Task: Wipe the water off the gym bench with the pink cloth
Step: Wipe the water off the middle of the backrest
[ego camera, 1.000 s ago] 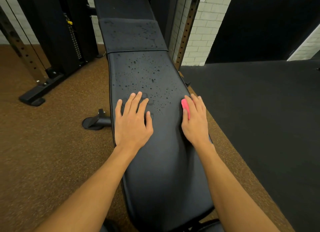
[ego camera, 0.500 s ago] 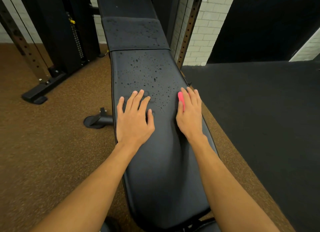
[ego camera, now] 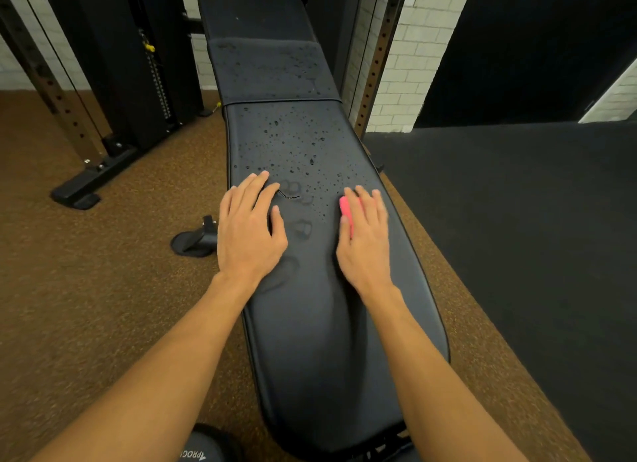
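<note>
Water drops (ego camera: pixel 303 151) dot the far half of the black gym bench (ego camera: pixel 320 341). The left hand (ego camera: pixel 250 230) lies flat near the left edge, fingers spread and straight, holding nothing. The right hand (ego camera: pixel 365 241) presses flat on the pink cloth (ego camera: pixel 345 213) near the right edge, fingers straight. Only a small bit of cloth peeks out by the thumb

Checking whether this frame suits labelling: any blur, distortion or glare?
Head view: right hand and pink cloth slightly motion-blurred; left hand sharp; wide-angle lens bows the bench edges; no harsh glare, water droplets are readable.
</note>
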### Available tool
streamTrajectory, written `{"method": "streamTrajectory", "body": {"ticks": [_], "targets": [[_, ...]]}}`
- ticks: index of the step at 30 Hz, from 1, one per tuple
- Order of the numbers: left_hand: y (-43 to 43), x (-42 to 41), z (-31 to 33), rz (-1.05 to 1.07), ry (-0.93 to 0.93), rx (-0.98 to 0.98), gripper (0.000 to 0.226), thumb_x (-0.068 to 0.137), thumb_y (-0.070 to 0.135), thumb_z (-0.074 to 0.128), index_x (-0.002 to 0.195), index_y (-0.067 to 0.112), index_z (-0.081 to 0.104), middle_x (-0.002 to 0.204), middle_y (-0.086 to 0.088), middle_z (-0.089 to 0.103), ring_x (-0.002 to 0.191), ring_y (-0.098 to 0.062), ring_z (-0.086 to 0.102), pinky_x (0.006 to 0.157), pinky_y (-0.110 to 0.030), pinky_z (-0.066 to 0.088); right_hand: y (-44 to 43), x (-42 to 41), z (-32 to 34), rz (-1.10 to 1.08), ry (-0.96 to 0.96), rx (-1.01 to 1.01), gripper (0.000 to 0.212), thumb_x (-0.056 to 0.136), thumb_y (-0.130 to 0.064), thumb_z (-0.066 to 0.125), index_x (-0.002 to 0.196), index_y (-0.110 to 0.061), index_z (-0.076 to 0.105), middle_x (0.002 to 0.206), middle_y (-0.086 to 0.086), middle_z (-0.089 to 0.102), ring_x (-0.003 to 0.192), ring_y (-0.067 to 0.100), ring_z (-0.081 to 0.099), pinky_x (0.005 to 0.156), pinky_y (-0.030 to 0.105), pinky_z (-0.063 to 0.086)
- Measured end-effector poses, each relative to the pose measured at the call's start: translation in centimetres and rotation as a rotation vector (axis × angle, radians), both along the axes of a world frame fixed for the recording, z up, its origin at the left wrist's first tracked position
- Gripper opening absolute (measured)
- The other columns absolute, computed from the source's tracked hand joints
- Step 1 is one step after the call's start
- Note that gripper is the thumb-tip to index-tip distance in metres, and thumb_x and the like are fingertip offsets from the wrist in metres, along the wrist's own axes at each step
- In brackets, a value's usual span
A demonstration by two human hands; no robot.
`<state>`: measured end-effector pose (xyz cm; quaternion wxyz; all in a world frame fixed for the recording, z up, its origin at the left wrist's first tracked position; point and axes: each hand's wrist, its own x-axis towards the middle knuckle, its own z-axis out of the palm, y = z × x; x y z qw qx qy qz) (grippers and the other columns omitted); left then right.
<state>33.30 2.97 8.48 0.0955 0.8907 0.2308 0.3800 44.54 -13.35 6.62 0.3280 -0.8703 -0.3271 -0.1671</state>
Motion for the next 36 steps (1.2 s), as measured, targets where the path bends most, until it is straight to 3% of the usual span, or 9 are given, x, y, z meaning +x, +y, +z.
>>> {"method": "streamTrajectory", "body": {"ticks": [5, 12, 18, 24, 27, 31, 36], "targets": [[-0.1, 0.1, -0.4, 0.000, -0.025, -0.012, 0.042, 0.105, 0.019, 0.055, 0.145, 0.014, 0.061, 0.162, -0.002, 0.050, 0.155, -0.019, 0.038, 0.131, -0.041, 0.021, -2.5, -2.6, -1.1, 0.255, -0.120, -0.139, 0.046, 0.116, -0.021, 0.045, 0.161, -0.016, 0.047, 0.170, 0.000, 0.039, 0.166, 0.020, 0.017, 0.134, 0.043, 0.023], [-0.1, 0.0, -0.3, 0.008, -0.021, -0.020, 0.041, 0.105, 0.021, 0.055, 0.145, 0.016, 0.062, 0.161, 0.001, 0.050, 0.155, -0.016, 0.038, 0.130, -0.041, 0.023, 0.0, -1.3, -0.4, -0.035, 0.001, -0.002, 0.046, 0.115, -0.021, 0.040, 0.159, -0.011, 0.048, 0.168, 0.007, 0.042, 0.164, 0.031, 0.021, 0.131, 0.051, 0.027], [-0.1, 0.0, -0.6, 0.011, -0.025, -0.032, 0.042, 0.105, 0.018, 0.053, 0.146, 0.016, 0.061, 0.163, 0.002, 0.049, 0.156, -0.015, 0.036, 0.130, -0.039, 0.022, -1.3, -3.0, -0.9, 0.283, -0.136, -0.134, 0.046, 0.115, -0.019, 0.046, 0.161, -0.013, 0.047, 0.169, 0.003, 0.041, 0.166, 0.023, 0.018, 0.134, 0.043, 0.023], [0.0, 0.0, -0.7, 0.003, -0.050, -0.052, 0.041, 0.104, 0.015, 0.054, 0.144, 0.016, 0.064, 0.161, 0.002, 0.052, 0.155, -0.015, 0.039, 0.130, -0.041, 0.025, 0.4, -1.9, -0.3, 0.016, -0.040, -0.053, 0.044, 0.117, -0.022, 0.039, 0.158, -0.008, 0.049, 0.167, 0.010, 0.044, 0.164, 0.032, 0.022, 0.132, 0.049, 0.025], [0.0, -0.1, -0.8, -0.008, -0.053, -0.059, 0.041, 0.104, 0.014, 0.053, 0.144, 0.015, 0.063, 0.161, 0.002, 0.052, 0.155, -0.015, 0.039, 0.130, -0.041, 0.025, 2.8, -3.7, -0.1, 0.149, -0.094, -0.095, 0.047, 0.114, -0.016, 0.040, 0.160, -0.006, 0.046, 0.166, 0.012, 0.043, 0.163, 0.034, 0.023, 0.133, 0.050, 0.022], [0.1, 0.0, -0.9, -0.008, -0.058, -0.065, 0.040, 0.104, 0.012, 0.054, 0.143, 0.015, 0.064, 0.161, 0.002, 0.052, 0.155, -0.015, 0.039, 0.129, -0.042, 0.025, -0.5, -4.5, -0.7, 0.342, -0.190, -0.190, 0.046, 0.116, -0.018, 0.043, 0.161, -0.011, 0.046, 0.169, 0.006, 0.041, 0.166, 0.025, 0.018, 0.133, 0.045, 0.023], [0.1, 0.2, -0.8, 0.000, -0.056, -0.077, 0.040, 0.103, 0.013, 0.056, 0.142, 0.016, 0.064, 0.160, 0.003, 0.052, 0.155, -0.014, 0.039, 0.129, -0.040, 0.025, 0.2, -0.8, -0.2, 0.015, -0.045, -0.046, 0.046, 0.117, -0.022, 0.039, 0.159, -0.008, 0.048, 0.169, 0.010, 0.041, 0.165, 0.032, 0.020, 0.132, 0.049, 0.026]]}}
